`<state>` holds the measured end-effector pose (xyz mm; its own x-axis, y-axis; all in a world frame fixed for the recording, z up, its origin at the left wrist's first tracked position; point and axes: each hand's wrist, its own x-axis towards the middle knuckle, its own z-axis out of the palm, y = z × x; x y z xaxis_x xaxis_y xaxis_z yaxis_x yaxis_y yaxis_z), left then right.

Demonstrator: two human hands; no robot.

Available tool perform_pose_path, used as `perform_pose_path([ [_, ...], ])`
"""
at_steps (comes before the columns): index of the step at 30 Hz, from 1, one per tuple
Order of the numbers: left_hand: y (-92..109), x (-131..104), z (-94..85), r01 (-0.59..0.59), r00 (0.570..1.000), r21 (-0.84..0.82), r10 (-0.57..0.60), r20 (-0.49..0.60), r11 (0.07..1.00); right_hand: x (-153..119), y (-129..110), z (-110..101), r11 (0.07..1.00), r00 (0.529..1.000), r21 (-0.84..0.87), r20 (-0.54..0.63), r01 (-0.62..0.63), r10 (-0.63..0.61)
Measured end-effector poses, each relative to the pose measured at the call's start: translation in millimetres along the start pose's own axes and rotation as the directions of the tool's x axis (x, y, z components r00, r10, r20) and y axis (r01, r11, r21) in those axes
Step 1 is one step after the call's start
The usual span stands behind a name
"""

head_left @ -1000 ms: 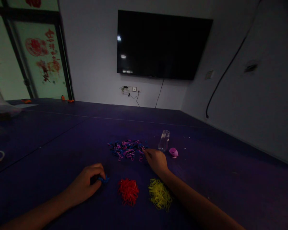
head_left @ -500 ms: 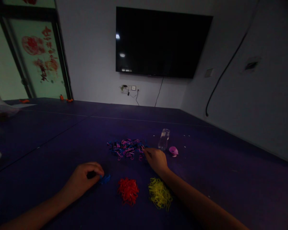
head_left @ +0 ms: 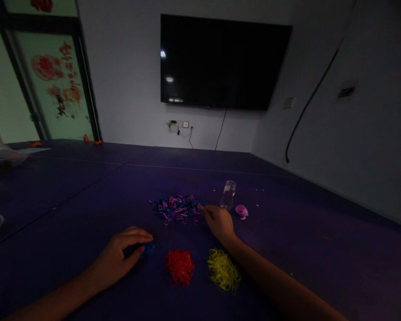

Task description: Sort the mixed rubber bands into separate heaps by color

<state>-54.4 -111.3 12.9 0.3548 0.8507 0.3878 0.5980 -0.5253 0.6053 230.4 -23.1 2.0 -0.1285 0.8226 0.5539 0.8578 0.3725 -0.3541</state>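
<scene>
- Grip, left hand [head_left: 115, 253]: thumb and fingers parted, moderate gap, curled over the near side of a small bunch of blue bands [head_left: 149, 248]; bands right at the fingertips, cannot tell if any are pinched.
- Grip, right hand [head_left: 222, 223]: thumb and fingers close together at the right edge of the mixed pile [head_left: 175, 208]; a pink band shows at the tips, but cannot tell if it is held.
- Writing: red characters [head_left: 67, 62] run down the glass door [head_left: 55, 127] beside a round red emblem [head_left: 47, 67]; too blurred to read surely. Another red character at top left is cut by the frame edge.
- Labels: pale patch on the clear bottle [head_left: 228, 195], illegible. Television [head_left: 220, 62]: small mark on lower edge, too small to read.
- Direction: mixed pile, pink with blue and dark bands, is longest left to right; single loops point every way. Blue bunch is compact, long axis unclear.
- Location: mixed pile mid-view on the purple surface [head_left: 120, 196]; blue bunch nearer the person, left of the red heap [head_left: 179, 267].
- Yellow heap [head_left: 223, 269]: right of red, apart from it, slanting upper left to lower right, just beside right forearm.
- Bottle: beyond right hand, top leaning slightly right in view; pink cup-like piece [head_left: 242, 211] near it, on the right.
</scene>
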Motion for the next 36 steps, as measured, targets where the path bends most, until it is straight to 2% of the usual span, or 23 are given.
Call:
perform_pose_path([
  [3,-2,-2,1.7,-0.043,0.998,0.026,0.042,0.037,0.999,2,5,2,0.987,0.995,0.148,-0.069,-0.067,0.078],
  [6,-3,-5,3.8,-0.07,0.989,0.037,0.064,0.133,0.997,2,8,5,0.957,0.987,0.274,-0.101,-0.09,0.122],
  [11,-3,-8,6.5,-0.099,0.972,0.058,0.084,0.221,0.993,3,13,10,0.952,0.991,0.3,-0.103,-0.053,0.088],
  [17,-3,-9,7.9,-0.104,0.973,0.057,0.09,0.212,0.993,5,14,10,0.961,0.999,0.275,-0.016,-0.03,0.036],
  [25,2,-6,4.4,-0.168,0.978,0.052,0.16,0.136,0.984,5,11,8,0.965,0.998,0.254,0.019,-0.059,0.056],
  [29,2,-5,2.6,-0.154,0.984,0.057,0.148,0.098,0.986,5,11,8,0.964,0.999,0.261,0.018,-0.049,0.046],
  [36,-2,-9,4.5,-0.144,0.971,0.067,0.128,0.2,0.987,5,12,9,0.962,0.998,0.267,0.035,-0.057,0.049],
])
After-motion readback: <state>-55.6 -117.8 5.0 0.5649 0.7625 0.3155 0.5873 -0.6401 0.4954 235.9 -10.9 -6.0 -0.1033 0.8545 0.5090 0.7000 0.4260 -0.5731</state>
